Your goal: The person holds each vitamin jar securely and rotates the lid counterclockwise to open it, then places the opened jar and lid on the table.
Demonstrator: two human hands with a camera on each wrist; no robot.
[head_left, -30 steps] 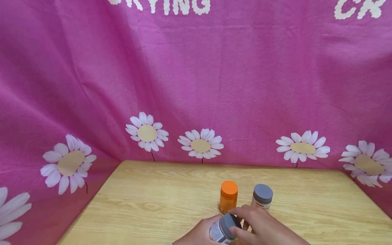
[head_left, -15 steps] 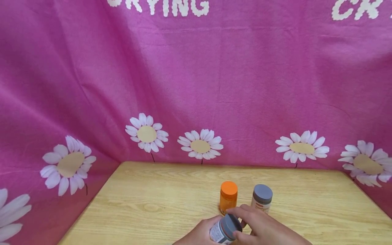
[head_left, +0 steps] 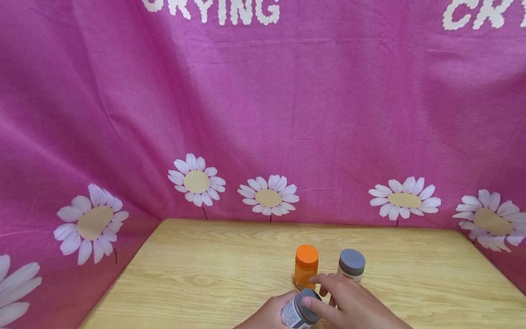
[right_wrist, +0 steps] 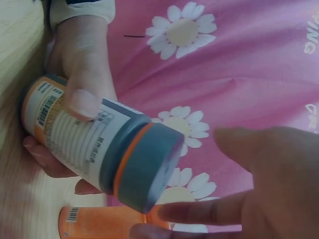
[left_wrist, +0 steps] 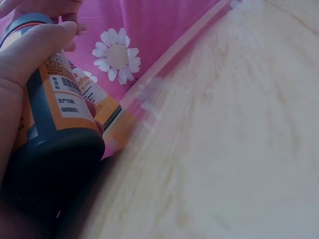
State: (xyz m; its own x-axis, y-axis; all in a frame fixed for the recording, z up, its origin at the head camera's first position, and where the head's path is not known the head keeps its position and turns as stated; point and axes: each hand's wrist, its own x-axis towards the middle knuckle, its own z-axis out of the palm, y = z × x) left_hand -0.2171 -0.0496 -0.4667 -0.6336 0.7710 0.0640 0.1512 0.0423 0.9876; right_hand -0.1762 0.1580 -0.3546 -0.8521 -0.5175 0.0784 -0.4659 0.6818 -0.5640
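Note:
My left hand [head_left: 269,313] grips a dark grey pill bottle [right_wrist: 75,134] with a white and orange label. The bottle leans, its grey cap [right_wrist: 149,167] pointing toward my right hand [head_left: 353,304]. That hand hovers by the cap with thumb and fingers spread; in the right wrist view a gap shows between them and the cap. In the left wrist view the left thumb [left_wrist: 42,42] lies along the bottle near its cap. Just beyond the hands stands an orange bottle [head_left: 306,269], partly covered by a right fingertip. The left hand's other fingers are mostly hidden.
A second grey-capped bottle [head_left: 352,261] stands upright behind the right hand, its lower part hidden. The wooden table [head_left: 197,274] extends to both sides. A pink cloth [head_left: 328,109] with daisies hangs along the back and the sides.
The right hand's fingers were bent around the cap; now they have spread, with the index finger reaching over the orange bottle. The left hand and its bottle have barely moved.

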